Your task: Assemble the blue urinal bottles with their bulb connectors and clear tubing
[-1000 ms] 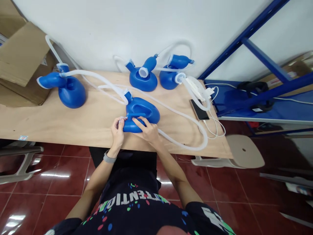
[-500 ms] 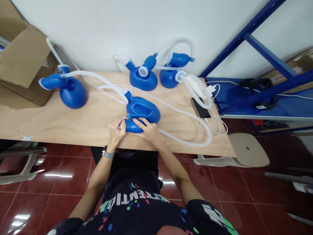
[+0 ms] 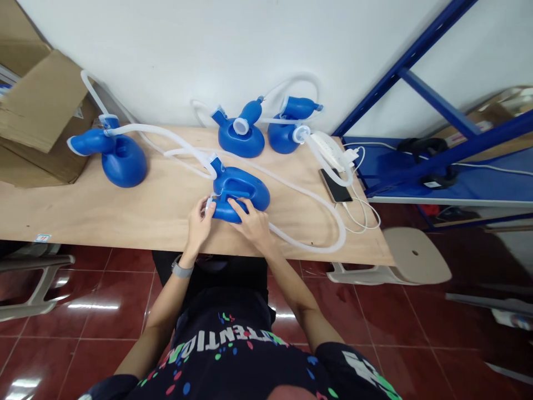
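Note:
A blue plastic urinal bottle (image 3: 252, 186) with a handle lies on the table before me. Its white tube (image 3: 308, 191) runs off to the right and loops back toward my right hand. In front of the bottle is a blue receiver cup (image 3: 227, 211) with a whitish lid (image 3: 209, 205) at its left end. My left hand (image 3: 200, 221) is closed on that lid end, thumb in front. My right hand (image 3: 253, 222) grips the cup's body from the right, with fingers over its top. Where the tube meets the cup is hidden by my right hand.
Similar blue bottles with receivers stand at the left (image 3: 124, 161), the back middle (image 3: 241, 139) and the back right (image 3: 283, 136). A cardboard box (image 3: 45, 128) is at far left. A phone (image 3: 336, 186), cables and a white power strip (image 3: 327, 145) lie at right, beside blue shelving (image 3: 416, 172).
The view has shifted slightly. A blue strap-like part standing up above the cup now lies lower against it. Both hands stay on the cup, the left still at its lid end.

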Available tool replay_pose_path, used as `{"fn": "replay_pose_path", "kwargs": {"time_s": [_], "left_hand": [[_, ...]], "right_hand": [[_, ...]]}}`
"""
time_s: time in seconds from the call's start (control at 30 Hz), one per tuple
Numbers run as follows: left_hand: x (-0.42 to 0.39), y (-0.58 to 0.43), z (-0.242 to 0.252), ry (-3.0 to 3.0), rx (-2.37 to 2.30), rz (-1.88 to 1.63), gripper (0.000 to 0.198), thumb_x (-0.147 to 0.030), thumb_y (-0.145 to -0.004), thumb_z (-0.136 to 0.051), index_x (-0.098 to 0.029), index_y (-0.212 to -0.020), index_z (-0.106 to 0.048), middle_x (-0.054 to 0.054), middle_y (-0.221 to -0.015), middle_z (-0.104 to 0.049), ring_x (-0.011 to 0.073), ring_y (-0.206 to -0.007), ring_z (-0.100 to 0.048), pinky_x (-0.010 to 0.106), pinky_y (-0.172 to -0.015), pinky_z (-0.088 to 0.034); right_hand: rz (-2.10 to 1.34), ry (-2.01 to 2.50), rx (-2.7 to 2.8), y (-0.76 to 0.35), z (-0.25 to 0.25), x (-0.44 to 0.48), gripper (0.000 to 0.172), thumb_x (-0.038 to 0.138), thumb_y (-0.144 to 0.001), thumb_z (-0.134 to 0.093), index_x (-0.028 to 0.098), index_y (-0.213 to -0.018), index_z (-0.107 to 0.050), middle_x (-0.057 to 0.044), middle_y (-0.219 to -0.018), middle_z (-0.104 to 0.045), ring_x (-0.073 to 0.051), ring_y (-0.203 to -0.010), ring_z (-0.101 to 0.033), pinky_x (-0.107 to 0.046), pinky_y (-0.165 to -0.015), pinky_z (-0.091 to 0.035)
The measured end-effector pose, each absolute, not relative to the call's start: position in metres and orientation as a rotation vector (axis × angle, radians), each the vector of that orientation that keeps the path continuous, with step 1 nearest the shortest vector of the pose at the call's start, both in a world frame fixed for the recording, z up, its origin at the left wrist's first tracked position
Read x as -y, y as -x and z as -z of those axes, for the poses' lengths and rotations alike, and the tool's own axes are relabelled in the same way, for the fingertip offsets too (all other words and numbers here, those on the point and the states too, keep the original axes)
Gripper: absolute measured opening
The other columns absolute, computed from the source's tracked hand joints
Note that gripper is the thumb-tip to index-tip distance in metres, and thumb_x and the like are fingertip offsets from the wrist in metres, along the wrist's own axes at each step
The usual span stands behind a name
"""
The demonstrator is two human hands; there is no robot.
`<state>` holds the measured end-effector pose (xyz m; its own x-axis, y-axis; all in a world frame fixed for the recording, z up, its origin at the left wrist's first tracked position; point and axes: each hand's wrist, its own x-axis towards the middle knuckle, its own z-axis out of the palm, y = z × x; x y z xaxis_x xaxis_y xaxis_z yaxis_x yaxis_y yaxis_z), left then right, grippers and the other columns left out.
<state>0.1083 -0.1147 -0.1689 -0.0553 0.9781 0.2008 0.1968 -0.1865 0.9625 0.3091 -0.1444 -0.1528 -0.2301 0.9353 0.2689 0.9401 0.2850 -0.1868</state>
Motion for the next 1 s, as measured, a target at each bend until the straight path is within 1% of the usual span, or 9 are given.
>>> {"fn": "replay_pose_path", "kwargs": {"time_s": [0.17,0.3,0.4,0.47,0.57,0.67,0.8,0.9,1.0], "left_hand": [[0.122,-0.110,0.177,-1.526,-1.470,-1.335,0.054,-0.064,-0.110,-0.054,-0.021,-0.135,-0.074,0.014,-0.123,-0.081,0.0309,-0.113,-0.077,0.042,-0.099,-0.060],[0.125,-0.098,0.183,-1.918,-1.453,-1.241,0.068,-0.073,-0.104,-0.057,-0.020,-0.146,-0.069,0.015,-0.119,-0.080,0.0309,-0.102,-0.078,0.041,-0.094,-0.060],[0.127,-0.090,0.186,-2.241,-1.314,-1.241,0.081,-0.079,-0.101,-0.056,-0.019,-0.155,-0.062,0.017,-0.127,-0.077,0.0294,-0.099,-0.077,0.038,-0.087,-0.061],[0.126,-0.088,0.188,-2.409,-1.250,-1.228,0.080,-0.076,-0.105,-0.049,-0.019,-0.160,-0.057,0.018,-0.129,-0.076,0.0280,-0.099,-0.077,0.036,-0.083,-0.061],[0.123,-0.086,0.189,-2.609,-1.210,-1.171,0.068,-0.065,-0.112,-0.039,-0.016,-0.150,-0.066,0.018,-0.117,-0.079,0.0267,-0.092,-0.078,0.033,-0.075,-0.060],[0.122,-0.086,0.188,-2.736,-1.155,-1.198,0.061,-0.057,-0.113,-0.039,-0.012,-0.140,-0.070,0.017,-0.103,-0.081,0.0256,-0.079,-0.077,0.033,-0.067,-0.058],[0.124,-0.088,0.184,-2.704,-1.023,-1.345,0.050,-0.045,-0.114,-0.042,-0.013,-0.142,-0.067,0.015,-0.106,-0.083,0.0223,-0.078,-0.078,0.031,-0.068,-0.059],[0.123,-0.086,0.181,-2.678,-1.116,-1.283,0.053,-0.051,-0.114,-0.041,-0.014,-0.141,-0.068,0.015,-0.106,-0.084,0.0228,-0.080,-0.079,0.031,-0.072,-0.060],[0.117,-0.080,0.178,-2.744,-1.179,-1.122,0.068,-0.068,-0.110,-0.045,-0.014,-0.143,-0.069,0.017,-0.106,-0.083,0.0270,-0.084,-0.080,0.034,-0.074,-0.059]], "right_hand": [[-0.064,1.722,2.093,-0.293,0.164,0.152,0.059,0.050,-0.106,-0.069,0.032,-0.162,-0.061,-0.013,-0.155,-0.067,-0.031,-0.116,-0.079,-0.035,-0.080,-0.065],[-0.251,1.603,1.959,-0.299,0.165,0.155,0.066,0.054,-0.091,-0.085,0.023,-0.148,-0.069,-0.014,-0.144,-0.075,-0.034,-0.125,-0.077,-0.042,-0.096,-0.067],[-0.451,1.432,1.953,-0.313,0.159,0.154,0.069,0.052,-0.080,-0.093,0.022,-0.140,-0.072,-0.012,-0.137,-0.079,-0.034,-0.120,-0.079,-0.046,-0.107,-0.064],[-0.575,1.337,1.968,-0.322,0.155,0.154,0.069,0.052,-0.078,-0.093,0.023,-0.138,-0.073,-0.011,-0.137,-0.080,-0.034,-0.121,-0.080,-0.048,-0.111,-0.062],[-0.728,1.284,1.952,-0.330,0.150,0.155,0.068,0.052,-0.078,-0.091,0.023,-0.137,-0.074,-0.011,-0.137,-0.081,-0.034,-0.123,-0.080,-0.048,-0.113,-0.061],[-0.824,1.269,1.947,-0.334,0.146,0.155,0.067,0.050,-0.076,-0.092,0.023,-0.135,-0.077,-0.011,-0.137,-0.081,-0.035,-0.124,-0.079,-0.048,-0.114,-0.060],[-0.883,1.268,1.977,-0.339,0.139,0.153,0.067,0.046,-0.073,-0.094,0.025,-0.135,-0.079,-0.009,-0.138,-0.081,-0.036,-0.127,-0.078,-0.048,-0.115,-0.059],[-0.888,1.289,1.989,-0.339,0.131,0.152,0.066,0.045,-0.075,-0.094,0.026,-0.136,-0.078,-0.008,-0.137,-0.081,-0.034,-0.125,-0.079,-0.047,-0.113,-0.060],[-0.873,1.405,1.972,-0.336,0.126,0.153,0.062,0.046,-0.079,-0.093,0.027,-0.136,-0.077,-0.008,-0.131,-0.083,-0.034,-0.120,-0.080,-0.047,-0.108,-0.061]]}}
